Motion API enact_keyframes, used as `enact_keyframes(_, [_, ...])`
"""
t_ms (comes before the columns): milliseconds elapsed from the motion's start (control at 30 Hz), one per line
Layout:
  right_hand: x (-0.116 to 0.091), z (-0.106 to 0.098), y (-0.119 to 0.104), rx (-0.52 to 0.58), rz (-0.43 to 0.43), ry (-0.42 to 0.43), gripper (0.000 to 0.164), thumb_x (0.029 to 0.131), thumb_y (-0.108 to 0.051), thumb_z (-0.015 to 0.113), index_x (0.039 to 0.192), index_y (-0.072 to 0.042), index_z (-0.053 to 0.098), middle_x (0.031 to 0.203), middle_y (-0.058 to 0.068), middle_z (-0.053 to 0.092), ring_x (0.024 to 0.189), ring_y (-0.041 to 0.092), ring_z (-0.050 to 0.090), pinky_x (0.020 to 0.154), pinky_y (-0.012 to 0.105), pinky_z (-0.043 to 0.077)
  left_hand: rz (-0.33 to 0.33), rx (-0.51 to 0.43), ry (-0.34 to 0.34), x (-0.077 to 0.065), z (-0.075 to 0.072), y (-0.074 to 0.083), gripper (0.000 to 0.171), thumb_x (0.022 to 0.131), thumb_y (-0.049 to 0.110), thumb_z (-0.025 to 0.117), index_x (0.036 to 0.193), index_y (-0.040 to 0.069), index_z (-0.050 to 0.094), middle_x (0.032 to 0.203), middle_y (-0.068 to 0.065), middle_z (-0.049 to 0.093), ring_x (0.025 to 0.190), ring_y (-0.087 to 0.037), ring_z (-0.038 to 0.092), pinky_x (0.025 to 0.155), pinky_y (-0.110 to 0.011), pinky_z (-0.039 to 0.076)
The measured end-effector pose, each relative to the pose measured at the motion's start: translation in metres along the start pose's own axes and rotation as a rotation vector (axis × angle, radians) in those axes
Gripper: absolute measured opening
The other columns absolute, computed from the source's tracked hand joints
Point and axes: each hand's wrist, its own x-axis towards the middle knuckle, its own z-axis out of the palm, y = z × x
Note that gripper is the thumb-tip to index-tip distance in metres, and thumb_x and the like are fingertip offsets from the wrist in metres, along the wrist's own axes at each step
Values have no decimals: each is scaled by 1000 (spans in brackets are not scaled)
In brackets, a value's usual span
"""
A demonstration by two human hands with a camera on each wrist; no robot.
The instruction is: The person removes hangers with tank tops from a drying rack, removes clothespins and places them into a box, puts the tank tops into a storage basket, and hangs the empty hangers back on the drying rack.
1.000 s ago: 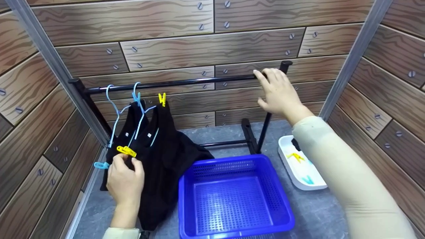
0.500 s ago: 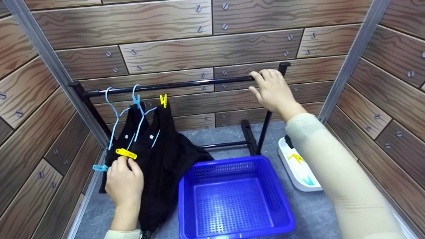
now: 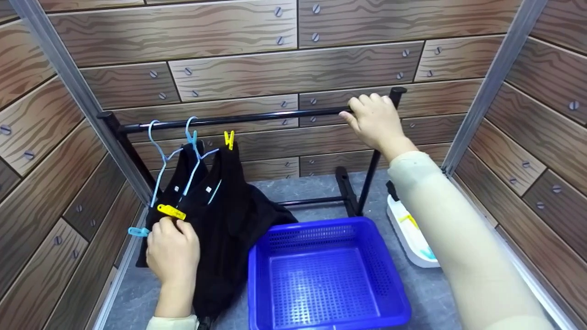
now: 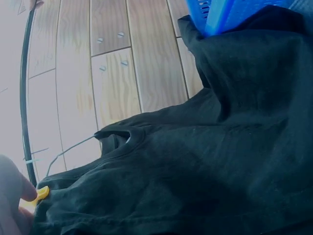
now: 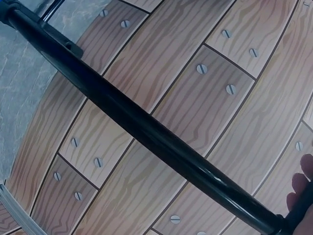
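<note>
On the left, two black shirts (image 3: 224,238) hang from light blue hangers (image 3: 160,153) on a black rail (image 3: 257,117). My left hand (image 3: 173,252) pinches a yellow clothespin (image 3: 171,211) at the near shoulder of the front shirt; in the left wrist view the clothespin (image 4: 43,193) shows between thumb and fingers. At the far shoulder sits another yellow clothespin (image 3: 229,140). A blue clothespin (image 3: 138,232) shows left of my left hand, and one more blue clothespin (image 3: 194,137) by the second hanger's hook. Near the right post, my right hand (image 3: 376,120) grips the rail, fingers curled over it.
A blue perforated basket (image 3: 330,321) stands on the grey floor, the shirt's edge lying against its left rim. To its right, a white tray (image 3: 403,243) with yellow and blue clothespins is partly hidden behind my right sleeve. Wood-patterned walls (image 3: 243,68) enclose the rack.
My right hand has slid slightly left along the rail and its fingers have curled over it. The clothespin in my left hand has turned a little; the hand itself has hardly moved.
</note>
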Motion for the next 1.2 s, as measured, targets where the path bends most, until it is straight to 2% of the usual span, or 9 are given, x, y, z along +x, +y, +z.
enact_keyframes(200, [2, -2, -1, 13, 14, -18, 60, 92, -62, 20, 86, -9, 47, 82, 10, 53, 79, 34, 48, 72, 47, 35, 22, 28, 51, -1, 5, 0, 28, 89, 26, 45, 83, 1, 56, 75, -15, 56, 66, -37, 52, 49, -51, 39])
enact_keyframes(400, [3, -3, 0, 28, 9, -12, 60, 91, -63, 22, 81, -8, 46, 77, 10, 53, 77, 36, 49, 71, 48, 36, 44, 0, 107, -2, 5, 1, 26, 86, 25, 47, 78, 3, 57, 67, -12, 55, 58, -37, 51, 43, -52, 36])
enact_keyframes(633, [5, 0, 2, 30, -3, -2, 60, 91, -63, 23, 80, -8, 46, 75, 10, 51, 75, 36, 49, 69, 49, 35, 96, -61, 140, -3, 2, 2, 24, 86, 22, 49, 71, 4, 53, 63, -12, 54, 53, -36, 50, 43, -50, 35])
enact_keyframes(1000, [6, -1, 0, 33, 3, -5, 61, 90, -63, 24, 80, -8, 48, 75, 11, 52, 74, 37, 49, 70, 49, 35, 116, -151, 189, -2, 0, 7, 24, 87, 21, 48, 71, 4, 52, 61, -11, 51, 52, -35, 49, 46, -49, 34])
enact_keyframes(1200, [5, -1, 0, 42, 9, -8, 60, 90, -63, 26, 79, -8, 48, 75, 11, 51, 74, 38, 49, 70, 50, 35, 198, -203, 235, 0, -5, 11, 26, 87, 20, 46, 65, 6, 47, 55, -8, 43, 45, -30, 41, 43, -42, 30])
